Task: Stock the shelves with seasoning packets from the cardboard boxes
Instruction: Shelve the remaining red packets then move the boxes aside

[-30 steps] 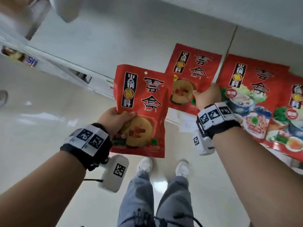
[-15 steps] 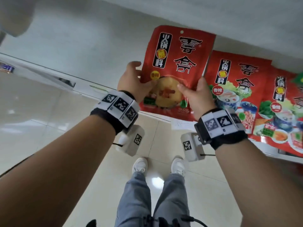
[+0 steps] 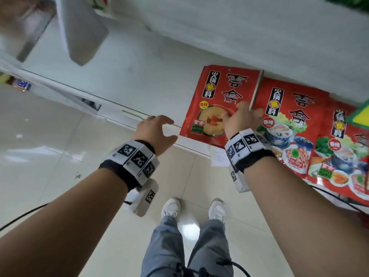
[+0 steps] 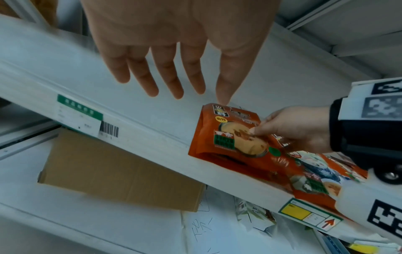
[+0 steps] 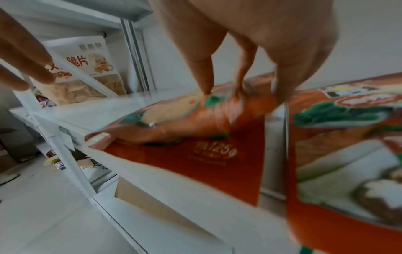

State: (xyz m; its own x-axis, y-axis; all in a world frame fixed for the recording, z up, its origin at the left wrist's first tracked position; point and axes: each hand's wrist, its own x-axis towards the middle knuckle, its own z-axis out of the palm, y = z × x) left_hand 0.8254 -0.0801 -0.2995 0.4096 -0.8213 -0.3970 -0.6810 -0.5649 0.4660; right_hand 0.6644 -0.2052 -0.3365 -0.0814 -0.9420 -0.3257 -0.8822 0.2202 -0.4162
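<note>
Red seasoning packet laid flat on white shelf, pinched at its lower right edge by right hand, left hand held empty, fingers loosely spread, beside it, more red packets overlapped alongside

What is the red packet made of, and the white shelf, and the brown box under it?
Red packet: looks like glossy plastic film; it shines and crinkles where the right hand touches it.
White shelf: probably painted metal, smooth and thin-edged.
Brown box: plain matte cardboard with fold lines.
</note>
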